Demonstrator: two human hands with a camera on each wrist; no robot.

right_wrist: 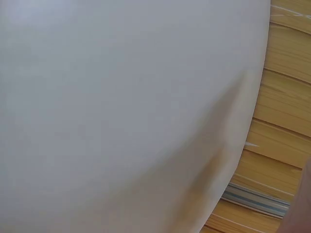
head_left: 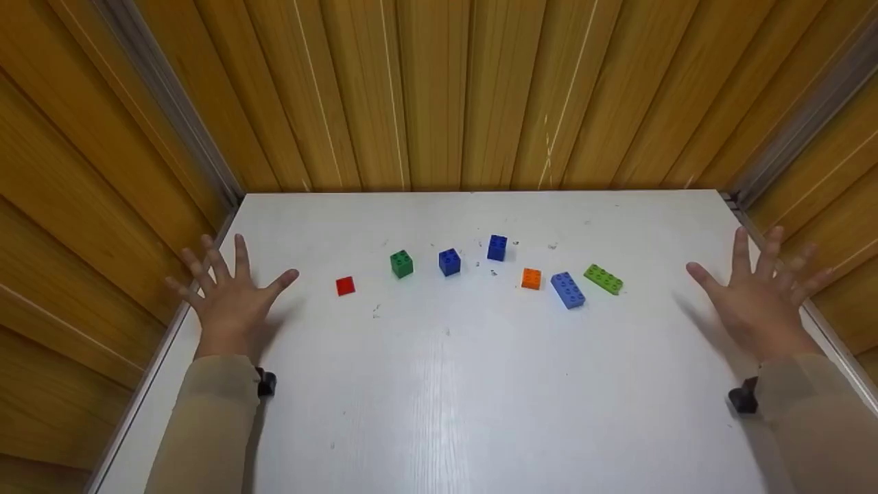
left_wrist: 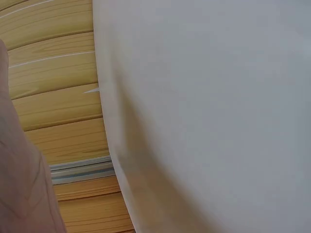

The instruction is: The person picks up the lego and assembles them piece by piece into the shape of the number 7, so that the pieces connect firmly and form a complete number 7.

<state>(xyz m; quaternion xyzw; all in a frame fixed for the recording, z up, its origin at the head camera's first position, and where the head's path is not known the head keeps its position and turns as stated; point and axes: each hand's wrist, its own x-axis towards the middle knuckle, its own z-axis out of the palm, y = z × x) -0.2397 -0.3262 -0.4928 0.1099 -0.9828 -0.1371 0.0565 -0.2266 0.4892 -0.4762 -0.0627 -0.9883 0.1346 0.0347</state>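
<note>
My left hand (head_left: pixel 234 302) is spread wide above the table's left edge, holding nothing. Nearest to it lies a flat red building-block plate (head_left: pixel 346 286). On the opposite side my right hand (head_left: pixel 758 305) is also spread, with nothing in it. The closest piece to that hand is a light green block (head_left: pixel 603 279). Between them, in a loose row, are a dark green block (head_left: pixel 402 263), two dark blue blocks, one nearer (head_left: pixel 450 262) and one farther back (head_left: pixel 497 248), an orange block (head_left: pixel 531 278) and a longer light blue block (head_left: pixel 568 290).
The pieces lie apart on a white table (head_left: pixel 439 398). Wood-look panels (head_left: pixel 432 96) rise behind it and along both sides. Metal strips (head_left: pixel 171 89) run up the corners. Small dark marks dot the tabletop near the blocks.
</note>
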